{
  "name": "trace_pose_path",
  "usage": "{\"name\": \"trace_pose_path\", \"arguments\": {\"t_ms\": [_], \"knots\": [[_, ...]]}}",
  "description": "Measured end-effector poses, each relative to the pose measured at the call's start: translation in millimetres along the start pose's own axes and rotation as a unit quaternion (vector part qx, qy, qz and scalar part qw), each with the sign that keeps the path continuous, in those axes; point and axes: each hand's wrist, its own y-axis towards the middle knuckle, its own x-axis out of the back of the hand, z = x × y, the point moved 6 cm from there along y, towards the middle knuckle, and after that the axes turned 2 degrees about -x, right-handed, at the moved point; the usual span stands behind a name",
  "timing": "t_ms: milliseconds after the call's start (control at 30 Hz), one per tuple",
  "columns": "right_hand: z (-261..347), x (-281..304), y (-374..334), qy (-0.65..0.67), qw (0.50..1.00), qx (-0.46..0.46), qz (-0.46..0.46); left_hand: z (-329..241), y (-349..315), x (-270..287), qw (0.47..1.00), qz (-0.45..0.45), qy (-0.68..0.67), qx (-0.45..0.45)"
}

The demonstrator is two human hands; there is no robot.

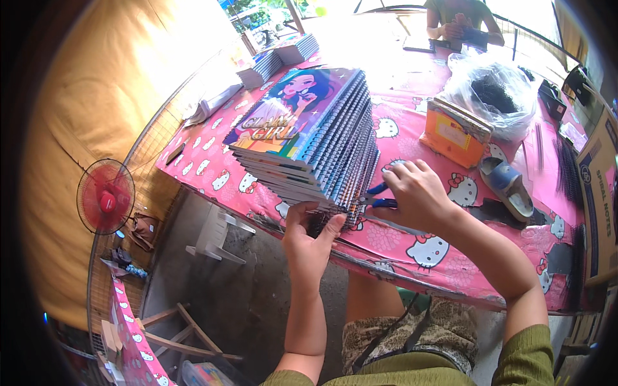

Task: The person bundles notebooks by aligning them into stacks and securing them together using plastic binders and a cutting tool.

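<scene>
A tall stack of spiral notebooks (296,116) with a colourful cartoon-girl cover on top stands near the table's front edge. Their coil bindings face right. At the stack's lower near corner, my left hand (304,243) pinches the bottom edge of a notebook between thumb and fingers. From the right, my right hand (420,196) is closed round blue-handled pliers (385,203). The tips of the pliers are at the coil ends low on the stack, close to my left thumb. Whether the jaws grip a wire is too small to tell.
Right of the stack lie an orange box (454,135), a blue slipper (507,186) and a clear plastic bag (496,96) of black coils. More notebook stacks (261,69) stand far left. A carton (599,199) is at the right edge, a fan (106,196) at left. Another person (460,26) sits opposite.
</scene>
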Motion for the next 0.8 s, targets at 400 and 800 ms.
{"name": "trace_pose_path", "arguments": {"t_ms": [400, 800], "knots": [[-2.5, -15.8, -1.6, 0.038, 0.974, -0.069, 0.215, 20.0, 2.4, 3.6, 0.998, -0.003, -0.037, 0.056], [-1.7, -22.6, -3.0, 0.055, 0.980, -0.049, 0.183, 44.2, 9.8, 0.1, 1.000, -0.007, -0.022, 0.006]]}}
